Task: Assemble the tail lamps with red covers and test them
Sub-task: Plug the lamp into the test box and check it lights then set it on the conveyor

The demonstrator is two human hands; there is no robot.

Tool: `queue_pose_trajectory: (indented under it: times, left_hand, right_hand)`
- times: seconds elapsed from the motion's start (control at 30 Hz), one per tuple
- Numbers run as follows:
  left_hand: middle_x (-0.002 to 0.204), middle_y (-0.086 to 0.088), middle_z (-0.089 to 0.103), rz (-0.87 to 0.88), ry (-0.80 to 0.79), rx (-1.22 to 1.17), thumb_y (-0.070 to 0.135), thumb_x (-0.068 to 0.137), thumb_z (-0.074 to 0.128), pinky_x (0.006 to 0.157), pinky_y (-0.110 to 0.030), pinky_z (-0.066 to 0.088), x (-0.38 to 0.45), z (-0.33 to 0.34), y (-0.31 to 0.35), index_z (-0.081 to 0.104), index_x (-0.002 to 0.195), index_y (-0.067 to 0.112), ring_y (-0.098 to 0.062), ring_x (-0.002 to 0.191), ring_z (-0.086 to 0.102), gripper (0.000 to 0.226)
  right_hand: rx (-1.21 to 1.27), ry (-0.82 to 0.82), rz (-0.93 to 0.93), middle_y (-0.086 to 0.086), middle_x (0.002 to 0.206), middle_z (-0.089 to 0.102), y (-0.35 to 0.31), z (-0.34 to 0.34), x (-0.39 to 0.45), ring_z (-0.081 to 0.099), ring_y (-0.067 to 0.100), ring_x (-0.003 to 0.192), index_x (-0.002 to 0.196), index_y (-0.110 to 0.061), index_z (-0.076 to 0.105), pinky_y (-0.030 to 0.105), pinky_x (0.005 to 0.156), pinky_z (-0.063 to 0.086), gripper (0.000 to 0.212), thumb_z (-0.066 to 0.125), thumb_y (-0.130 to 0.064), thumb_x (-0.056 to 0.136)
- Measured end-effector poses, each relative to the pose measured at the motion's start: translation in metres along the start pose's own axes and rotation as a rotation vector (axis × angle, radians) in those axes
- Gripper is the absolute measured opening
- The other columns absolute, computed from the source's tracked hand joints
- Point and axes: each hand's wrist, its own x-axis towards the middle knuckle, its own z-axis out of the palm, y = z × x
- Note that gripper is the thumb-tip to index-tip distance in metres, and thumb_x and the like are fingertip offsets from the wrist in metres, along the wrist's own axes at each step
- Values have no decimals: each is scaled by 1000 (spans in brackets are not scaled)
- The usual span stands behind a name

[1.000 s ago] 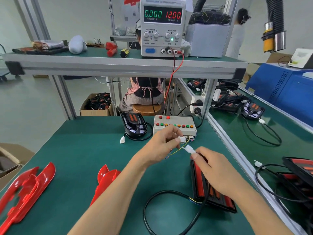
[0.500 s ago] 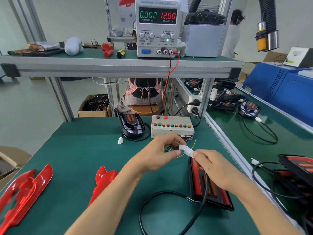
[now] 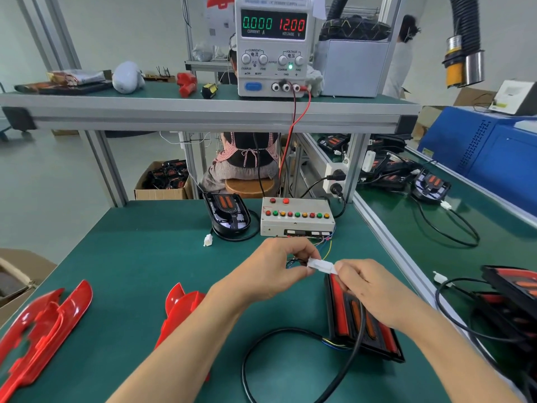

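Across the green tabletop (image 3: 139, 257), red covers (image 3: 43, 330) lying at left, unfitted, another (image 3: 180, 312) nearer centre. At right, under the right wrist, a tail lamp (image 3: 345, 318), black and red, black cable (image 3: 290, 333) looping off toward the near edge. Beyond, the test box (image 3: 296, 216) with its row of coloured buttons; on the shelf above, a power supply (image 3: 274, 45) reading 12.00 volts, zero current. At centre, white connectors (image 3: 321, 265), a second ago held apart, now brought end to end: left hand (image 3: 273, 274) pinching one half, right hand (image 3: 369, 289) pinching the other. Seemingly mating, full seating unclear; lamp close to ready for testing.
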Motion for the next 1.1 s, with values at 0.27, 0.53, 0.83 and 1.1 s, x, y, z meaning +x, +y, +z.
queue_pose_trajectory:
  times: [0.27, 0.53, 0.83, 1.1]
  left_hand:
    - [92, 13, 67, 56, -7, 136, 10, 88, 69, 90, -20, 46, 1, 6, 4, 61, 118, 20, -2, 90, 60, 32]
    - [102, 2, 74, 59, -11, 283, 18, 89, 75, 115, -30, 35, 5, 1, 4, 71, 108, 11, -17, 98, 64, 20]
    - [72, -11, 69, 255, -136, 537, 31, 97, 67, 97, -46, 46, 11, -3, 6, 70, 78, 4, -36, 74, 57, 33]
    - [69, -14, 62, 325, -58, 445, 24, 94, 70, 82, -53, 52, 7, 6, 1, 69, 78, 1, -34, 72, 54, 28]
  right_hand:
    - [-60, 4, -9, -7, 61, 27, -5, -1, -2, 23, 13, 57, 67, -19, 33, 35, 56, 23, 42, 39, -37, 104]
    - [-53, 3, 29, -10, 57, 27, -5, 1, -5, 22, 12, 54, 68, -17, 33, 36, 55, 23, 41, 40, -36, 104]
    - [-152, 10, 40, -10, 56, 36, -11, 3, -9, 28, 9, 53, 67, -22, 39, 31, 57, 28, 44, 34, -42, 107]
    - [-232, 2, 12, -5, 64, 39, -15, 1, -12, 34, 9, 57, 72, -17, 37, 26, 59, 32, 42, 32, -35, 109]
